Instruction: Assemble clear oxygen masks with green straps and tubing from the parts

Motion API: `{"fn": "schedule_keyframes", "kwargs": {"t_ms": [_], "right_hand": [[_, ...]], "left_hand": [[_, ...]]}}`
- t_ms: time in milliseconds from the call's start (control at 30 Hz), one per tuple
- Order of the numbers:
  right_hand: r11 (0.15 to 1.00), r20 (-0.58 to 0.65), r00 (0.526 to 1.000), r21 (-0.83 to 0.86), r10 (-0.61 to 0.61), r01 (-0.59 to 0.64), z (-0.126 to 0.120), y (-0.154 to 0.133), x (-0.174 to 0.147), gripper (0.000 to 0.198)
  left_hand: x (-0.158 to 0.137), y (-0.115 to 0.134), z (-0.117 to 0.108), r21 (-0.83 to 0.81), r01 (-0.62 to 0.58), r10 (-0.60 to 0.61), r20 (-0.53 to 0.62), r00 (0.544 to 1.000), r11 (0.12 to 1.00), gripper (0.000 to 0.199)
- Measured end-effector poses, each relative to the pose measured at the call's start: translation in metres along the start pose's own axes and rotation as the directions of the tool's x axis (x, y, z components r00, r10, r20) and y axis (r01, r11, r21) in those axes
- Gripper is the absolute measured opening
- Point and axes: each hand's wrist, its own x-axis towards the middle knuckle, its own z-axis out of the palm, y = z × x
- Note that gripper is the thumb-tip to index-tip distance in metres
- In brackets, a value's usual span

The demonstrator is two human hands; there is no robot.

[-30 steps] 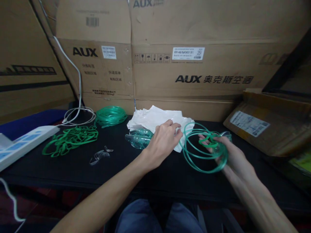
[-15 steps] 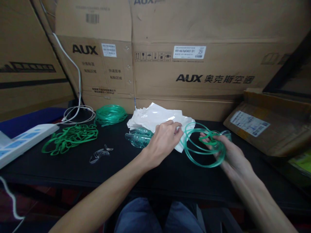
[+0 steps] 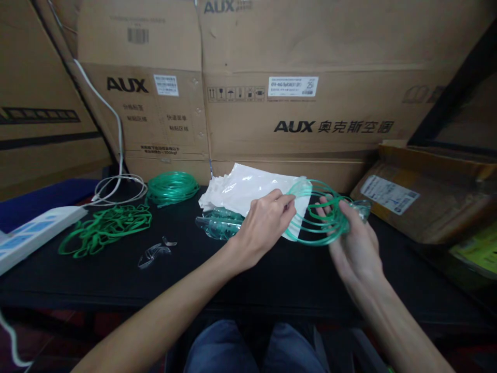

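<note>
My right hand [image 3: 359,241] grips a coil of thin green tubing [image 3: 320,235], its thumb pressed over the loops. A clear greenish plastic piece [image 3: 363,209] sticks out past that thumb. My left hand [image 3: 266,223] has its fingers pinched at the edge of a white plastic bag [image 3: 304,207]. The left ends of the loops overlap this bag; whether they lie inside it or in front of it I cannot tell. More white bags [image 3: 248,187] are stacked behind my left hand. Beside my left wrist lie clear-green plastic masks [image 3: 219,224], partly covered.
On the left of the black table are coiled green tubing [image 3: 173,187], tangled green elastic straps [image 3: 111,225], small clear plastic pieces [image 3: 155,252] and a white power strip [image 3: 37,233]. A brown carton [image 3: 419,194] sits at right. Large cardboard [image 3: 248,119] stands behind.
The tubing coil has shifted up and its left loops now overlap the white bag. My right hand has turned slightly upward with it. The whole view has shifted a little.
</note>
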Motion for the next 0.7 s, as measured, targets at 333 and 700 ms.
{"fn": "schedule_keyframes", "kwargs": {"t_ms": [333, 700], "right_hand": [[0.974, 0.012, 0.976, -0.061, -0.219, 0.219, -0.007, 0.000, -0.001, 0.029], [0.991, 0.142, 0.988, -0.103, -0.066, 0.081, -0.011, -0.009, -0.028, 0.028]], "left_hand": [[0.007, 0.033, -0.003, 0.215, 0.019, -0.044, 0.114, 0.992, 0.977, 0.027], [0.013, 0.041, 0.018, 0.128, -0.003, -0.017, 0.156, 0.988, 0.992, 0.027]]}}
